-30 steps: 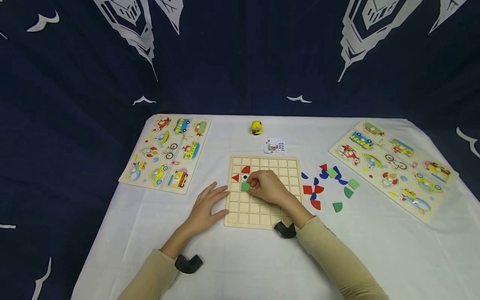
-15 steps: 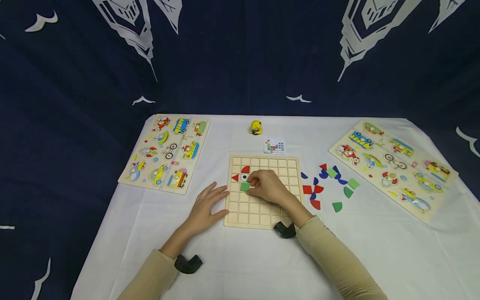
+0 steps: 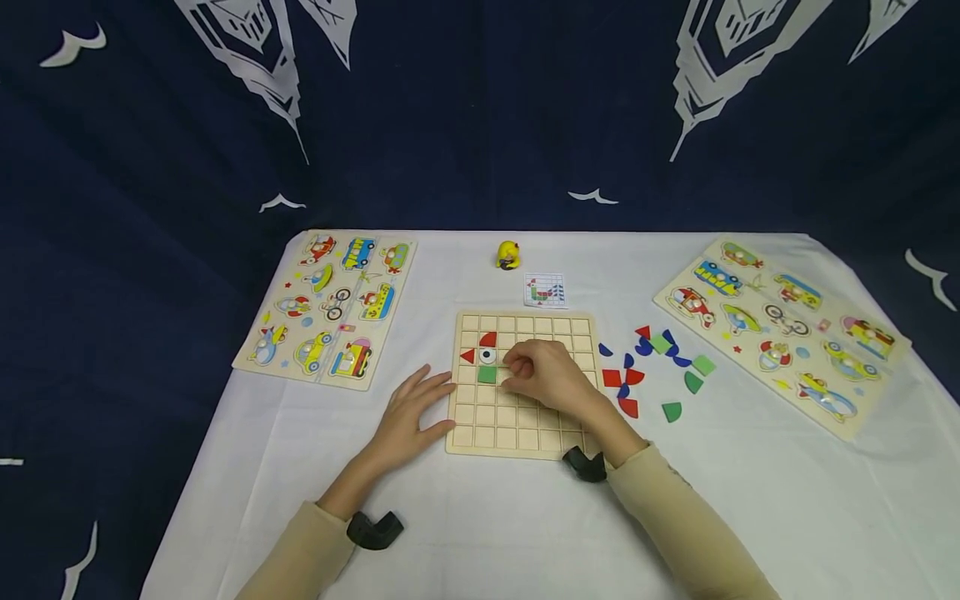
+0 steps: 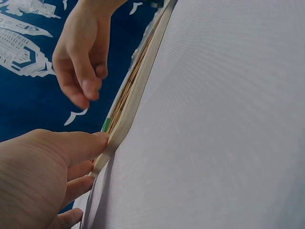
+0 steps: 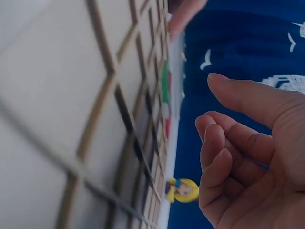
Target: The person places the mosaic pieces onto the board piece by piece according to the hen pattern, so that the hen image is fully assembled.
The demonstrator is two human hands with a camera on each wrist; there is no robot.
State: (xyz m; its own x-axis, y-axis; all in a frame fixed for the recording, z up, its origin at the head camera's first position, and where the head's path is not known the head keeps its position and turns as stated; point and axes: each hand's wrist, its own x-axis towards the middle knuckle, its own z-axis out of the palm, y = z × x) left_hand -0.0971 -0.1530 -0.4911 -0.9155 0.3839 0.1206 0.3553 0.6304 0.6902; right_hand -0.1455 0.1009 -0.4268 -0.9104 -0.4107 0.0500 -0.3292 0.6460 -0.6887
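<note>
The green square (image 3: 487, 375) lies flat in the wooden grid board (image 3: 525, 437), edges square to the cells with no long axis, under an eye tile (image 3: 487, 357) and two red pieces. Since a second ago the right hand (image 3: 551, 377) has let go and drawn back, its fingers loosely curled around nothing. The left hand (image 3: 408, 414) stays spread against the board's left edge.

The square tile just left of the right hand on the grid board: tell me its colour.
Green. The square tile shows best in the head view.

Bare cloth (image 3: 480, 517) near the person — loose shapes (image 3: 645, 371) crowd the board's (image 3: 525, 429) right edge
</note>
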